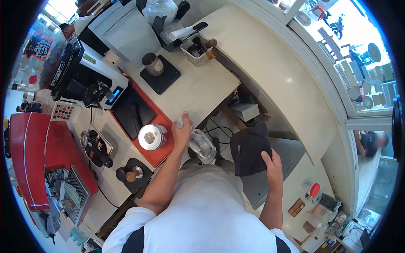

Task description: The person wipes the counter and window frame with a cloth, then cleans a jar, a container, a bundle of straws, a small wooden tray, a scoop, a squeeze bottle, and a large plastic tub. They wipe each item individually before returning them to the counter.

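Note:
My left hand [182,130] is closed on the neck of a clear spray bottle [202,146], which hangs tilted past the counter's edge. In my right hand [272,164] is a dark folded cloth [251,150], pinched at its lower right side and held in front of my body. The bottle and the cloth are apart. Just left of my left hand, a round tin with a white lid [152,137] stands on a red mat [164,148].
A coffee grinder [90,69] and red espresso machine [31,156] stand at the left. A metal cup [152,64] sits on a black scale [160,80]. Tampers [134,175] lie lower left. A curved counter [270,59] runs along the right; a red-lidded jar [310,188] stands lower right.

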Action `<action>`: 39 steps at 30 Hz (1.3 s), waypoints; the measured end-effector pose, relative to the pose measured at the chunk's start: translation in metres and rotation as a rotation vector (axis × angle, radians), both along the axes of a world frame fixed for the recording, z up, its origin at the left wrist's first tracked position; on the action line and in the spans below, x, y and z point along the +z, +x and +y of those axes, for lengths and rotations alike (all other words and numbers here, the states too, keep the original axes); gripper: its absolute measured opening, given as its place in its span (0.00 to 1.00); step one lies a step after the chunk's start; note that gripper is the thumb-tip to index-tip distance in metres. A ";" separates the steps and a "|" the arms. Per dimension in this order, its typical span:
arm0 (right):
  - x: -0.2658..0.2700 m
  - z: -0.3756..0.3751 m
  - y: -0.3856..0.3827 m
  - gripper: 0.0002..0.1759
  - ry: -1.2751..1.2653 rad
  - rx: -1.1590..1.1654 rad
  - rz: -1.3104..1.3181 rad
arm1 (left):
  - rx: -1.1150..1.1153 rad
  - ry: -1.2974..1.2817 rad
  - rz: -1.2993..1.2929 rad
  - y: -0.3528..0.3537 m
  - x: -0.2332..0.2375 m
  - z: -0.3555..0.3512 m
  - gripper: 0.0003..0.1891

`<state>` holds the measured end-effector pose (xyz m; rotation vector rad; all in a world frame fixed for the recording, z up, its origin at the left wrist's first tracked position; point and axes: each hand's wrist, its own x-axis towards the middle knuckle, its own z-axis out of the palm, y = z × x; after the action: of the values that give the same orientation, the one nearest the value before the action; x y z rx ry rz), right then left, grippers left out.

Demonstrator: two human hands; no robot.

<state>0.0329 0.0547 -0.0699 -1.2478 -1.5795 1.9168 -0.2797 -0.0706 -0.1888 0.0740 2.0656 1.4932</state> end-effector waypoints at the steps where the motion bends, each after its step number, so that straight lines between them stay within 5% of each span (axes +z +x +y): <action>1: 0.000 0.003 0.001 0.22 0.004 0.002 0.005 | -0.023 -0.005 -0.005 -0.001 0.000 0.005 0.28; 10: 0.019 0.027 -0.006 0.21 0.098 -0.049 0.037 | -0.177 -0.039 0.151 0.015 0.014 0.089 0.27; 15: 0.029 0.034 -0.046 0.17 0.298 -0.006 0.016 | -0.270 -0.003 0.254 0.038 0.018 0.072 0.23; 20: 0.045 0.033 -0.140 0.17 0.491 0.417 -0.141 | -0.528 0.123 0.544 0.061 0.052 -0.003 0.15; 27: -0.072 -0.022 -0.283 0.31 1.144 0.871 -0.092 | -0.543 0.139 0.546 0.067 0.056 -0.074 0.09; 30: -0.093 -0.029 -0.295 0.29 1.368 0.889 -0.161 | -0.457 0.116 0.505 0.061 0.050 -0.089 0.09; 36: -0.104 0.033 -0.323 0.29 1.467 0.425 -0.544 | -0.389 0.107 0.488 0.059 0.046 -0.110 0.09; 39: -0.111 0.010 -0.331 0.34 1.453 0.537 -0.610 | -0.394 0.112 0.484 0.054 0.048 -0.116 0.11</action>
<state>-0.2983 0.0649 -0.1811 -0.6871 -2.8740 0.0565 -0.2253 -0.1866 -0.1406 0.9105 2.1518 1.4309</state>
